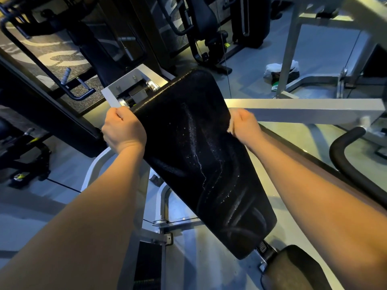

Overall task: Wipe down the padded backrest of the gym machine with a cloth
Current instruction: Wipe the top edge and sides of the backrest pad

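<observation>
The setting is a dim gym with a pale grey floor (314, 51) and a dark speckled rubber mat (62, 59) at upper left bearing large pale lettering, cut off and not legible. Dark exercise machines stand along the far side. A white bag (280, 69) lies on the floor beyond a grey metal frame (303, 110).

The padded backrest (199, 160), black and textured, runs diagonally from upper left to lower right on a white frame, with a grey hinge bracket (127, 88) at its upper end and a dark seat pad (293, 268) beyond its lower end. Its surface shows wet streaks and scattered droplets. No brand or label can be read on it.

The left hand (123, 130) has its grip closed over the upper left edge of the backrest, fingers curled round the rim. The right hand (243, 124) is closed at the right edge of the pad, clutching a pale cloth (231, 127), of which only a small fold shows against the pad's side.
</observation>
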